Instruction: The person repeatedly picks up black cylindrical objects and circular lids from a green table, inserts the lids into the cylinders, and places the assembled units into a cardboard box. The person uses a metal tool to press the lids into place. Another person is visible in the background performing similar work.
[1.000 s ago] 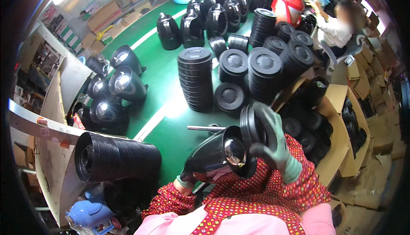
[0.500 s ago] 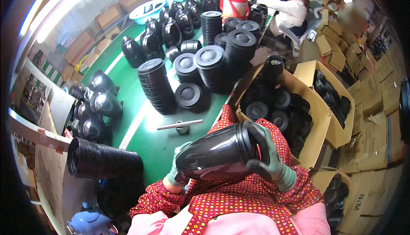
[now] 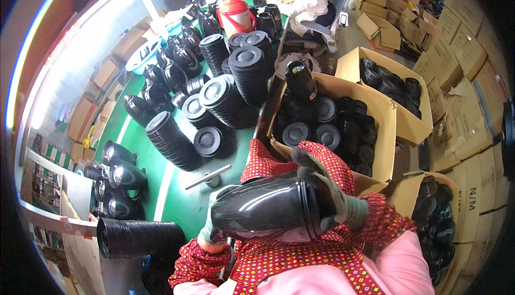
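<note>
A glossy black jug body (image 3: 257,209) lies sideways across my lap, its wide ribbed end to the right. My left hand (image 3: 210,220), in a grey-green glove, is wrapped round the narrow left end; most of its fingers are hidden behind the jug body. At the wide end my right hand (image 3: 340,196), gloved alike, grips the edge, fingers above and thumb below. Whether a separate cap sits under the right palm I cannot tell. Just beyond the left hand, a metal bar (image 3: 208,177) on a short round stub rests on the green table (image 3: 179,187).
Stacks of black round lids (image 3: 174,139) stand ahead on the table, with black jug bodies (image 3: 174,67) behind them. A red-and-white jug (image 3: 236,16) stands farther back. Cardboard boxes (image 3: 383,150) of black parts line the right. Stacked black rings (image 3: 139,238) lie at left. A person (image 3: 311,2) sits beyond.
The view has swung to the right. My right hand has shifted on the wide end, its upper fingers now raised and straighter. The jug body stays in both hands.
</note>
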`<state>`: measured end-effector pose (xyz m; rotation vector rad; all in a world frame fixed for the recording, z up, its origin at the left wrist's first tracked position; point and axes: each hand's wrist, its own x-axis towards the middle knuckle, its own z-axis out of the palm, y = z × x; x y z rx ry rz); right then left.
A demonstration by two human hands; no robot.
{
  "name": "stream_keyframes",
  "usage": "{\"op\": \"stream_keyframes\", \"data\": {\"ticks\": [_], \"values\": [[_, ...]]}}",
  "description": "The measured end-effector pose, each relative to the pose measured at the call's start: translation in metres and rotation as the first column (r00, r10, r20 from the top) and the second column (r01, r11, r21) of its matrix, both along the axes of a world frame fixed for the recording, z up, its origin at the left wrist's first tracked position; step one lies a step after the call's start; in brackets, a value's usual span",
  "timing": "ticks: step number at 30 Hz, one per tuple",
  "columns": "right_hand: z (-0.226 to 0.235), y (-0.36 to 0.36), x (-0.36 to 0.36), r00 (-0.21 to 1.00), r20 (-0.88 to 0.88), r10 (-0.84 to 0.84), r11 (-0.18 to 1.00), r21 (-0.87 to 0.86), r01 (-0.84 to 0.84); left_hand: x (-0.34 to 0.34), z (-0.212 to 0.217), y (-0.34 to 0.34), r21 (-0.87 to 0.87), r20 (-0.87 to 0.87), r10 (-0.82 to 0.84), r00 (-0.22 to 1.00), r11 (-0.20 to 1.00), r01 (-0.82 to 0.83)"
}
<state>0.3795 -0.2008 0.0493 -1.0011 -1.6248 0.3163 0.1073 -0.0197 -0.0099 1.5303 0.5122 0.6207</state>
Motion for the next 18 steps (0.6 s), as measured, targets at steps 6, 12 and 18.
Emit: {"op": "stream_keyframes", "data": {"ticks": [6,12,18], "values": [[-0.015,0.008,0.0,0.404,-0.801,-0.442,0.495,-0.593,-0.635,0.006,0.081,-0.02,0.598,-0.023,0.241,0.97,0.781,-0.18],[-0.002,-0.009,-0.018,0.937,-0.343,-0.065,0.998,0.004,0.07,-0.003,0.024,-0.004,0.092,0.024,0.039,0.999,0.995,-0.041],[-0.043,-0.015,-0.022,0.459,-0.857,-0.233,0.816,-0.429,-0.388,0.031,0.128,-0.025,0.346,-0.026,-0.004,1.0,0.938,0.013]]}}
